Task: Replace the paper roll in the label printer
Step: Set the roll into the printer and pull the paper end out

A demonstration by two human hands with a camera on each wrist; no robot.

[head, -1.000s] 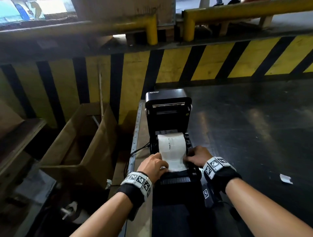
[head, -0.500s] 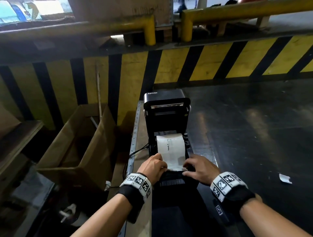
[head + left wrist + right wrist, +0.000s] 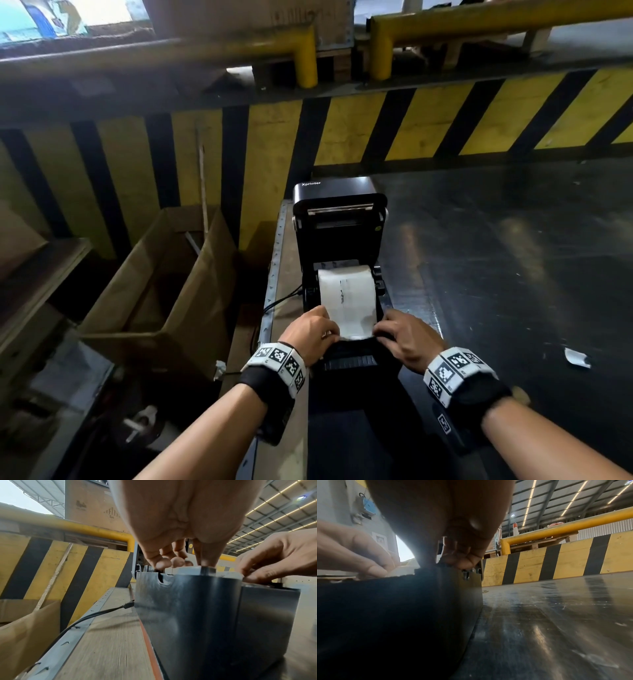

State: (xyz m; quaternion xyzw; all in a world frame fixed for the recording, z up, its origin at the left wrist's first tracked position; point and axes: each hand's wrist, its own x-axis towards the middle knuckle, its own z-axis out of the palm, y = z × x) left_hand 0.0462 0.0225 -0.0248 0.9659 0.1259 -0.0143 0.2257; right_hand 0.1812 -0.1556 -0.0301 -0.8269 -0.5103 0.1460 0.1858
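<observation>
Two hands down at the front lip of the open label printer, lid tipped up and back, paper roll seated in the bay with its free strip drawn forward over the black front edge. Left hand with fingers curled, thumb and fingertips pressed onto the left corner of the strip's leading edge; seen from the left wrist, fingertips right at the printer's top rim beside the white paper. Right hand likewise curled onto the right corner, though the exact pinch lost in shadow from its own wrist view, so hard to say whether gripping or merely pressing the paper flat. Thin, light, limp stock: likely to crease, skew or tear if tugged from one side only; best taken at both outer corners, close to the edge, pulled evenly and kept flat and square between the guides. Roll itself probably light and free to spin, so only gentle tension wanted. Printer on a narrow wooden ledge beside a dark belt-like surface; open cardboard box to the left, small paper scrap lying well apart on the right
</observation>
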